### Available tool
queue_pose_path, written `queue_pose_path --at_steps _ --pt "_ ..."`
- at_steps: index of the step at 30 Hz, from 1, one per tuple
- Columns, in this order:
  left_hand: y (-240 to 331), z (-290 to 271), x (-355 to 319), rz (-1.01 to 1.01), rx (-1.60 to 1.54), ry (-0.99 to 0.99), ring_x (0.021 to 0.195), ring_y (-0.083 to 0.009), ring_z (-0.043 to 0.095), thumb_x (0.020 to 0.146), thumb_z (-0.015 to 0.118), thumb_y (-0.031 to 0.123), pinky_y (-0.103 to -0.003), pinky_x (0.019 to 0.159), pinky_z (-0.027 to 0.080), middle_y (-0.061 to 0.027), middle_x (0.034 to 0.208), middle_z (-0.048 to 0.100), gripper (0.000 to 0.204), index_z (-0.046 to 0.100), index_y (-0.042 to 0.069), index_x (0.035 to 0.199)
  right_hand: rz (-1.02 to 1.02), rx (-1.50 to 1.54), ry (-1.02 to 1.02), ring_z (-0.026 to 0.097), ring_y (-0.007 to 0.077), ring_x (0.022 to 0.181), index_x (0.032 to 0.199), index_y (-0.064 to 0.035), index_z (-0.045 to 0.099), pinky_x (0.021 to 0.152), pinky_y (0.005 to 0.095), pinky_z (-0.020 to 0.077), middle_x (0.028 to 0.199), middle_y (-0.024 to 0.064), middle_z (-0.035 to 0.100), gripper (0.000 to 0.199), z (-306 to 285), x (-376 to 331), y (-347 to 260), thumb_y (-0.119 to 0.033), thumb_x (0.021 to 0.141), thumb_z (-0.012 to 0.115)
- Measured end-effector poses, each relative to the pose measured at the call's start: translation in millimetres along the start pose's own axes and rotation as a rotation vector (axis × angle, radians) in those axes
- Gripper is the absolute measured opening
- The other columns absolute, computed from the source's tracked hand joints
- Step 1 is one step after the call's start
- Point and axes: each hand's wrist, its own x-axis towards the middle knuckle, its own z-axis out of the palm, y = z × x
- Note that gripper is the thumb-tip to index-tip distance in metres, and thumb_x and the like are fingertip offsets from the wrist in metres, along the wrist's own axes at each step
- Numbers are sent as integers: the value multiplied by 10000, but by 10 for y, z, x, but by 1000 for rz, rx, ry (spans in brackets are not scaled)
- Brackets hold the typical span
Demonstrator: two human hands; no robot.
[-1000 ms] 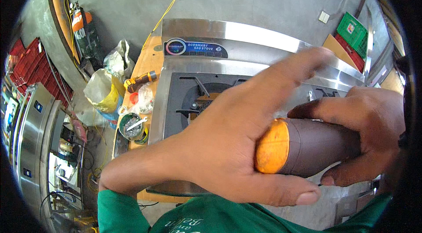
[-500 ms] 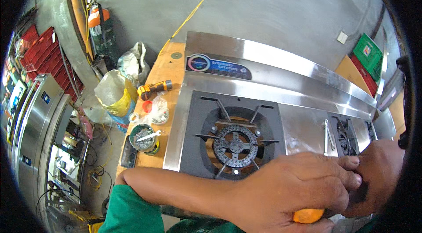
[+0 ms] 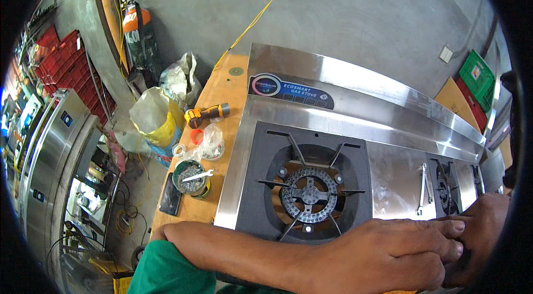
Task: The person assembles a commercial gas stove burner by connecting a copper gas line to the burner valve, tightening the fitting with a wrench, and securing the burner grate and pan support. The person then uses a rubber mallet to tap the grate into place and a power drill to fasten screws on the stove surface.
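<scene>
My left hand (image 3: 394, 255) is closed at the front of the stainless steel gas stove (image 3: 397, 183), its forearm crossing the stove's near left side. A sliver of an orange handle (image 3: 404, 292) shows under its palm; the rest is hidden, so I cannot tell the tool's kind. My right hand (image 3: 484, 230) is tucked against the left fingertips at the far right. Its fingers are bent and mostly out of sight, with whatever they grip hidden. Behind the hands are a black burner (image 3: 309, 195) in its dark square grate and wrenches (image 3: 424, 188) lying on the steel top.
On the wooden table (image 3: 222, 86) left of the stove are a yellow-black cordless drill (image 3: 206, 115), a tub of small hardware (image 3: 191, 178) with a wrench across it, a plastic bag (image 3: 212, 141) and a dark phone (image 3: 171, 194). Sacks (image 3: 155, 119) and a gas cylinder (image 3: 140, 36) stand beyond.
The view has shifted, so the stove and table sit lower and further right. Both hands stay together at the stove front; the left hand's orange handle has nearly dropped out of sight.
</scene>
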Motion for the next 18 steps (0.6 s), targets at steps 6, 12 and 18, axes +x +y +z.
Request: queue_pose_path --at_steps 6,12,18 --pt "20 7 33 90 46 109 921 -279 730 869 745 238 -406 905 604 -138 997 701 168 695 77 880 115 1 -64 734 227 805 1148 -95 664 748 343 599 937 130 717 460 -52 19 4 -446 856 722" --pt "34 111 19 57 94 201 916 -262 732 868 759 247 -392 891 610 -134 1017 698 188 692 72 880 77 27 -94 735 227 841 1204 -87 643 781 341 601 989 139 715 473 -65 96 40 -441 896 692" --pt "61 132 -94 116 197 218 954 -269 725 865 767 234 -399 888 609 -145 1066 701 193 691 57 878 -12 84 -138 736 227 877 1261 -78 621 813 339 603 1040 148 714 485 -58 177 52 -437 936 663"
